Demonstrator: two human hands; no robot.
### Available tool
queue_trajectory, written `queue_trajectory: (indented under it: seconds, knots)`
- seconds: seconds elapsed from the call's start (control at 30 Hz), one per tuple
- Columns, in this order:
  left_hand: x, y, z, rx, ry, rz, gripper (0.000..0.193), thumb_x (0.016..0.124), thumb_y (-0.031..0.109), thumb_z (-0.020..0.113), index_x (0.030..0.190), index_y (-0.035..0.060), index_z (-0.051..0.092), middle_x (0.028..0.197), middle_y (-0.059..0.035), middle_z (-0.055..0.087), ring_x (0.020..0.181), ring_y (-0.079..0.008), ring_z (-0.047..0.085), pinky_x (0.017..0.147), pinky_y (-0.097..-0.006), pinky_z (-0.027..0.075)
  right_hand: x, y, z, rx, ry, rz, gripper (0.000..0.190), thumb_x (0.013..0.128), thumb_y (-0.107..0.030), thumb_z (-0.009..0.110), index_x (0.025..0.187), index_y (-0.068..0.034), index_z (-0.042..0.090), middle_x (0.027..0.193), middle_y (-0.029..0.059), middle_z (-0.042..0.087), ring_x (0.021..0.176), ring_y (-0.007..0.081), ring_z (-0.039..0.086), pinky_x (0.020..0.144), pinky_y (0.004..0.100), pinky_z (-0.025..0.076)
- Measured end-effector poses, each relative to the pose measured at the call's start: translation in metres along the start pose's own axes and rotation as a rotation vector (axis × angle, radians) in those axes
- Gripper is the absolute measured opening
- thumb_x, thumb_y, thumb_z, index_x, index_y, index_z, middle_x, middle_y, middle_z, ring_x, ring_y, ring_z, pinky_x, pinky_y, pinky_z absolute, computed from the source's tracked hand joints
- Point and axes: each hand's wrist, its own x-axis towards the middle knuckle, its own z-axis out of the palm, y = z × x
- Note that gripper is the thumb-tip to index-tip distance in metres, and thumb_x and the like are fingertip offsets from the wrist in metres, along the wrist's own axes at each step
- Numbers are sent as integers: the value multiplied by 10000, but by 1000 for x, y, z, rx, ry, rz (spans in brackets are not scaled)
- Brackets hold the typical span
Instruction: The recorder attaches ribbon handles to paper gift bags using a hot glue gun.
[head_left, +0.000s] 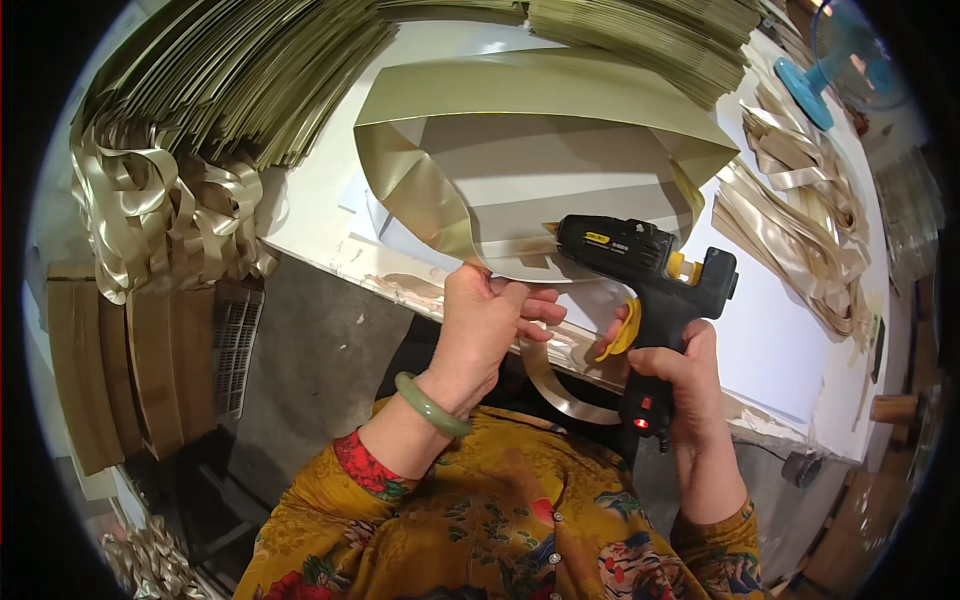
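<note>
A large gold paper bag (555, 82), pale inside, lies with its mouth spread open towards me at the table's near edge. My left hand (487, 307) pinches the bag's near rim, thumb and forefinger together and the other fingers loosely apart. From beneath this hand a cream satin ribbon (559, 394) hangs in a loop. My right hand (686, 367) is closed round the handle of a black hot glue gun (619, 244) with a yellow trigger. Its nozzle points left over the bag's opening, and a red light glows at the handle's base. The far ends of the ribbon are hidden.
Stacked folded gold bags (247, 75) fill the far left, with ribbons (135, 202) hanging off the edge; another stack (652, 37) lies at the back. Ribbon bundles (795, 240) and a blue fan (806, 94) are on the right. Cardboard boxes (165, 367) stand at lower left.
</note>
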Motion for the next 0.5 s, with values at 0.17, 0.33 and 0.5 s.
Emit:
queue_trajectory:
  seconds: [0.17,0.33,0.5]
  knots:
    - [1,-3,2,33,22,15,258,998,103,547,1136,-94,640,952,-174,717,821,-227,750,663,-277,630,3,5,-5,-3,5,26,452,645,-2,670,1093,60,678,972,119,738,840,176,696,778,280,542]
    - [2,-5,5,74,49,22,257,1000,108,561,1121,-107,633,933,-179,716,773,-225,746,662,-278,633,7,10,-11,51,-31,15,457,649,-4,662,1101,63,669,965,122,737,832,184,702,772,279,552]
    - [2,-5,8,113,71,35,235,995,115,591,1046,-104,656,845,-173,711,700,-215,736,616,-268,626,10,12,-13,55,-59,-16,442,658,-19,668,1093,63,672,958,117,736,830,180,702,760,272,551]
